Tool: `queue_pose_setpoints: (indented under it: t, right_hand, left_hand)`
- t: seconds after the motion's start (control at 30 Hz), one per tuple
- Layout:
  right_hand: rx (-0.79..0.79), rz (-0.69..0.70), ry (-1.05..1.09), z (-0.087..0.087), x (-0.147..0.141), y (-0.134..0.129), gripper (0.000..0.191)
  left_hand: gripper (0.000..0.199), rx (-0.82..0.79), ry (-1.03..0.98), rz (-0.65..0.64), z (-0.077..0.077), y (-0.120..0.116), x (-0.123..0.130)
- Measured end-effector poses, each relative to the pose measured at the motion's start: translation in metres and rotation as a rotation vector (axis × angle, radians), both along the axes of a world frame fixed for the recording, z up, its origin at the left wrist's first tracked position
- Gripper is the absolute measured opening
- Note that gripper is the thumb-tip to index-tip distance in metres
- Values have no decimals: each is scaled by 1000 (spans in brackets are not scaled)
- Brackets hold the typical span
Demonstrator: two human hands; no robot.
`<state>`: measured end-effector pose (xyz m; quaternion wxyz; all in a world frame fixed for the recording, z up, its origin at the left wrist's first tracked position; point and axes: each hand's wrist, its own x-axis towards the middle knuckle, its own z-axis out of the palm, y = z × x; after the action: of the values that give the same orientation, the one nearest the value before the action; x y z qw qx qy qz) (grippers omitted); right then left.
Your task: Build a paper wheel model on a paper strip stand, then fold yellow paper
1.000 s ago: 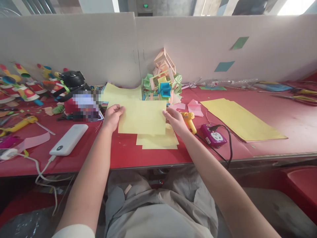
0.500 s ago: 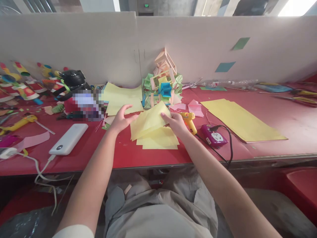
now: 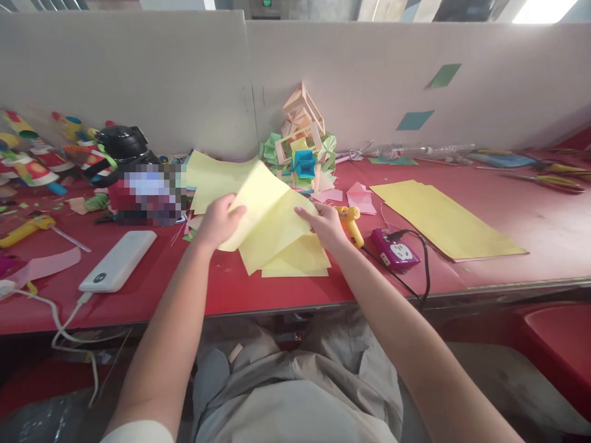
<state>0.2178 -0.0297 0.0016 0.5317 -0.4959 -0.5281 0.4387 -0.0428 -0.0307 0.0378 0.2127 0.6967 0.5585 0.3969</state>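
My left hand [image 3: 223, 220] pinches a sheet of yellow paper [image 3: 257, 195], lifted and tilted above the table. On the right side, my right hand [image 3: 325, 224] grips another yellow sheet [image 3: 279, 226] between thumb and fingers. The two sheets overlap in the middle; whether they are joined there I cannot tell. Beneath them, more yellow sheets [image 3: 299, 266] lie on the red table [image 3: 258, 296]. Close to my right hand is a yellow glue gun [image 3: 353, 227], partly hidden behind it.
Folded paper models [image 3: 302, 144] are heaped at the back. A purple power socket [image 3: 396, 251] with a black cable stands right of centre, near a stack of yellow paper [image 3: 443, 221]. At left lie a white power bank [image 3: 118, 261] and another glue gun [image 3: 28, 231].
My left hand was open beside the paper and is now closed on a sheet, raised and swung to the left. My right hand keeps its grip. The view has shifted slightly.
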Motion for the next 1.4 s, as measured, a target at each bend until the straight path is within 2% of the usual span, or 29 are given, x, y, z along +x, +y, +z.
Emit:
queue_pose_setpoints:
  t: [0.07, 0.13, 0.23, 0.3, 0.37, 0.43, 0.5, 0.57, 0.63, 0.77, 0.83, 0.93, 1.07, 1.3, 1.4]
  right_hand:
    - [-13, 44, 45, 0, 3, 1, 39]
    - [-11, 75, 74, 1, 6, 2, 40]
    - [33, 77, 72, -2, 9, 6, 47]
    - [56, 37, 40, -6, 10, 9, 51]
    - [97, -38, -53, -12, 9, 11, 51]
    - [156, -82, -202, -16, 8, 11, 43]
    - [177, -56, -344, -18, 8, 11, 35]
    - [140, -9, -415, -18, 8, 11, 32]
    - [102, -5, -412, -17, 9, 11, 31]
    - [79, -54, -381, -20, 12, 14, 23]
    - [94, -67, -390, -21, 12, 14, 25]
    - [123, -28, -359, -21, 12, 13, 39]
    - [114, -10, -347, -19, 13, 12, 49]
    - [220, -105, -579, -25, 14, 16, 35]
    - [227, -97, -641, -23, 12, 13, 28]
  left_hand:
    - [31, -67, -221, 14, 10, -1, -16]
    - [36, -196, -380, -1, 18, -5, -29]
    - [40, -306, -461, 22, 20, -12, -46]
    - [43, -341, -380, 92, 15, -15, -55]
    - [47, -309, -138, 216, 6, -16, -61]
    - [53, -178, 149, 302, -3, -18, -60]
    - [51, -35, 331, 245, -7, -19, -50]
    - [39, 9, 415, 71, -9, -18, -33]
    - [30, -20, 469, -44, -8, -11, -14]
    - [31, -112, 524, -100, -11, 16, 16]
    - [30, -171, 503, -132, -16, 29, 21]
    - [31, -189, 508, -166, -25, 39, 19]
    - [45, -173, 639, -203, -32, 37, 14]
    - [43, -225, 590, -135, -35, 32, 17]
    - [48, -234, 683, -117, -32, 27, 23]
